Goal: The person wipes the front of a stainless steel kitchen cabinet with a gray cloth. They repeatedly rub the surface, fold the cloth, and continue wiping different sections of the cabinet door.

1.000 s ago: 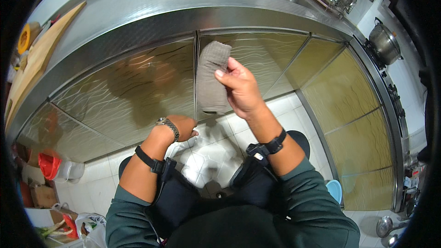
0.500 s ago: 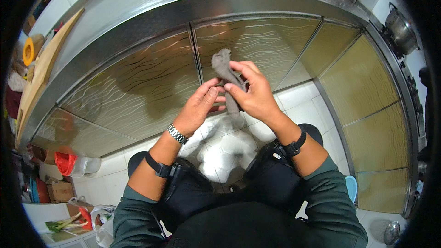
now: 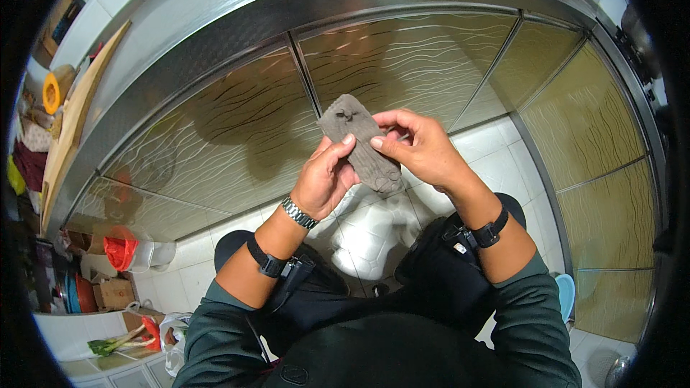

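A folded grey cloth [image 3: 353,129] is held up in front of the patterned metal cabinet doors [image 3: 223,136]. My left hand [image 3: 322,181] grips it from below and left, fingertips on its middle. My right hand [image 3: 420,145] pinches its right edge with thumb and fingers. Both wrists wear bands, the left one also a metal watch. The cloth's lower end hides behind my fingers.
A steel counter edge [image 3: 237,11] runs above the doors. A wooden board [image 3: 75,111] leans at the left. A red bag [image 3: 118,251], boxes and greens [image 3: 115,343] lie on the white tiled floor [image 3: 496,144] at lower left. A blue dish [image 3: 565,294] sits at lower right.
The right hand pressed the cloth on the door a second ago. The left hand came up and joined it; both now hold the cloth off the door, lower and nearer.
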A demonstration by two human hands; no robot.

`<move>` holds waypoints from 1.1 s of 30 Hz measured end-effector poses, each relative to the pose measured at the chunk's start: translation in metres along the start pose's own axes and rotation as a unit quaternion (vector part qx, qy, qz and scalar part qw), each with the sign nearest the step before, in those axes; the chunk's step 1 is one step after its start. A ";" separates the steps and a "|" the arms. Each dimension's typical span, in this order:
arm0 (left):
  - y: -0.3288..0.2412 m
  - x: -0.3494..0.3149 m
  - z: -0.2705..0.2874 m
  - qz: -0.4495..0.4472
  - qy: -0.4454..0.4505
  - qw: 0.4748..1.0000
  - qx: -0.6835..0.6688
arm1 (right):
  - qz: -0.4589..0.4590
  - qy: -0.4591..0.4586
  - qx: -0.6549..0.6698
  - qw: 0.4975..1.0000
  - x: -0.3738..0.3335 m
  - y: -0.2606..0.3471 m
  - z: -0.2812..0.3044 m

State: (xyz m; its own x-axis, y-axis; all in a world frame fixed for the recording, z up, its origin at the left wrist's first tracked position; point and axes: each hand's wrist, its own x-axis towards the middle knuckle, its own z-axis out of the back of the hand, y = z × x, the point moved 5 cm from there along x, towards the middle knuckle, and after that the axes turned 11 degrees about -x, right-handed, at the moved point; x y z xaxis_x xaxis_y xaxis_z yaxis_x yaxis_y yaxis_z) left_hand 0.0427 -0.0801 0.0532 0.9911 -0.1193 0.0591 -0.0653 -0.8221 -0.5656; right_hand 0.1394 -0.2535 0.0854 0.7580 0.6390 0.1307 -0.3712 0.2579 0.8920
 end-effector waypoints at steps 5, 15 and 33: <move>0.006 0.001 0.005 0.048 -0.014 0.999 0.013 | 0.015 -0.017 -0.035 0.999 -0.002 -0.002 -0.005; 0.013 -0.001 0.019 0.086 -0.031 0.996 0.010 | 0.085 -0.047 -0.249 0.964 -0.011 0.015 -0.017; 0.019 -0.004 0.030 0.054 -0.130 0.989 -0.040 | 0.187 -0.027 -0.366 0.911 -0.024 0.036 -0.048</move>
State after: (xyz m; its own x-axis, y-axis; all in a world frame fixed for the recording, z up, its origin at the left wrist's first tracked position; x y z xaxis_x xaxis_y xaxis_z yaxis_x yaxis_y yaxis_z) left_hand 0.0411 -0.0791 0.0177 0.9733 -0.0705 -0.2184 -0.1717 -0.8549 -0.4895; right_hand 0.0821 -0.2248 0.0940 0.5228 0.7497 0.4057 -0.8524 0.4558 0.2562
